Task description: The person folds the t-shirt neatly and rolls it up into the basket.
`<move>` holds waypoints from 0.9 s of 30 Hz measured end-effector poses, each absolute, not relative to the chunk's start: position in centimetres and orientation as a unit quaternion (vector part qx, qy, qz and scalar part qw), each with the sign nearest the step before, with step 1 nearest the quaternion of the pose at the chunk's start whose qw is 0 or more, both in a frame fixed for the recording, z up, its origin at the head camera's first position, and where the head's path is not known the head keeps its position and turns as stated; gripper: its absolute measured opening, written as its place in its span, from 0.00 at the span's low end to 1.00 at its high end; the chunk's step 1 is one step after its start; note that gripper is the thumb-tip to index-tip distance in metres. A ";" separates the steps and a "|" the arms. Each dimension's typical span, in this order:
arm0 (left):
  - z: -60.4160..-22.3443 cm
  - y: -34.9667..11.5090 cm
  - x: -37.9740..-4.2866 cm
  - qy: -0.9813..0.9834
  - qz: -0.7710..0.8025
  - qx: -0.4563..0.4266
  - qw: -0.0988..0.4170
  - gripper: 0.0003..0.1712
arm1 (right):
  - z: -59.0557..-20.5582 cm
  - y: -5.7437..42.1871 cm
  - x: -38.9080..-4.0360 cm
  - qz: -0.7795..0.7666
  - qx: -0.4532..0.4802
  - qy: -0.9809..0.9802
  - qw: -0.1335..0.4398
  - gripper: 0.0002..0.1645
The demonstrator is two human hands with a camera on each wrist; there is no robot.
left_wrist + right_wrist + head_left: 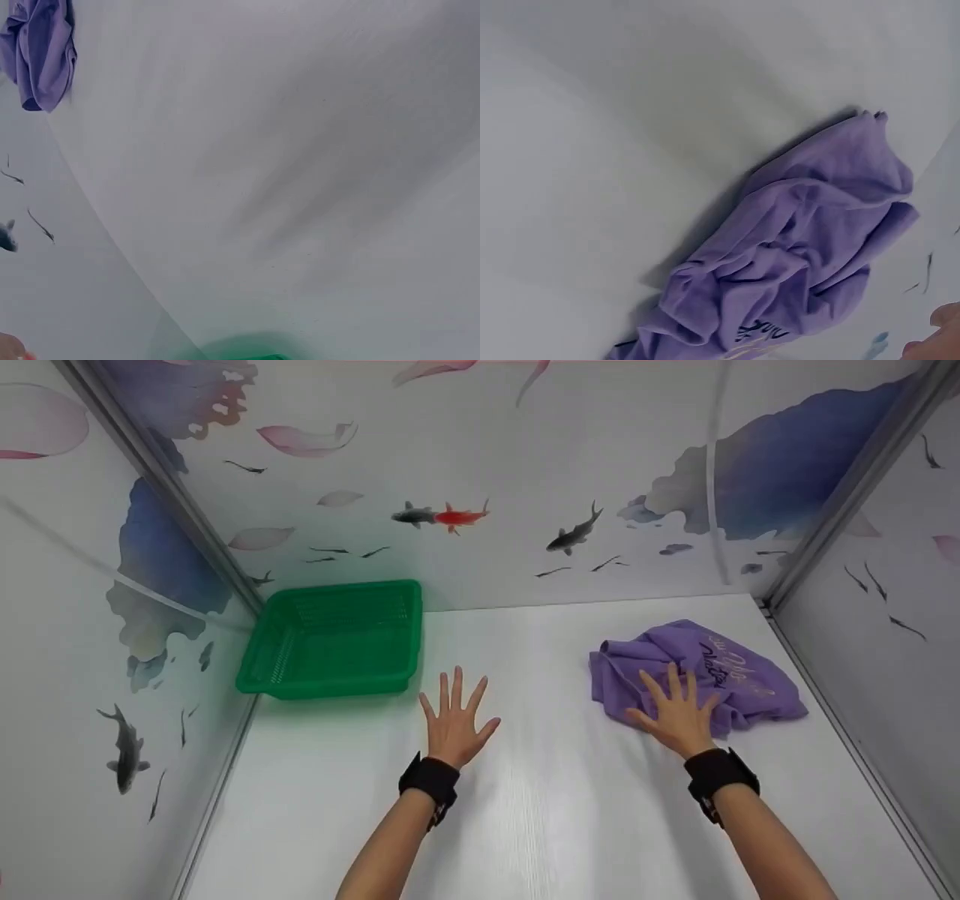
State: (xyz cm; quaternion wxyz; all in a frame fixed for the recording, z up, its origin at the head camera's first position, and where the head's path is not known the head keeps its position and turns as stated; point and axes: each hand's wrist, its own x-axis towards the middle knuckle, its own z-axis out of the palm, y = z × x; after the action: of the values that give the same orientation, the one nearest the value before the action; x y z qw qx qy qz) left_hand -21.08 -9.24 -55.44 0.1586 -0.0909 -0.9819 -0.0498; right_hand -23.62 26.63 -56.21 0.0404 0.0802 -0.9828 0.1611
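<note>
A crumpled purple cloth garment (637,660) with dark and pale lettering lies at the right of the white table. My right hand (684,721), fingers spread, overlaps its near edge in the head view. In the right wrist view the bunched garment (810,225) shows with folds, and a bit of the hand (937,337) appears at the lower right corner. My left hand (452,729) is held over the middle of the table, fingers spread, holding nothing. Nearest to it is a green plastic basket (341,688), up and to the left. Both wrists wear black bands.
White panels printed with fish and petals wall the table (525,810) at the back, left and right. Metal strips run along the corners and side edges. The basket stands in the back left corner, against the walls.
</note>
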 end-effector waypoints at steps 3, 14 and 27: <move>-55.7 -9.5 -21.0 -0.982 -0.049 -0.089 0.160 0.39 | -56.7 28.7 -24.4 0.165 0.045 -0.985 0.021 0.48; -56.3 -10.8 -20.6 -0.977 -0.070 -0.086 0.184 0.39 | -58.7 33.4 -27.0 0.238 -0.047 -0.970 -0.027 0.58; -57.2 -11.0 -20.9 -0.980 -0.087 -0.079 0.161 0.39 | -62.4 35.3 -28.8 0.254 -0.060 -0.958 -0.122 0.56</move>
State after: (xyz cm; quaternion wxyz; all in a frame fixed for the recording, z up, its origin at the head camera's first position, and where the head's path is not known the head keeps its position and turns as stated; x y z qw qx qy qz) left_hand -20.87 -10.96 -57.15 0.1613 -0.0795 -0.9798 -0.0873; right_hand -28.81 35.29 -62.42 -0.1217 -0.0605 -0.9577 0.2536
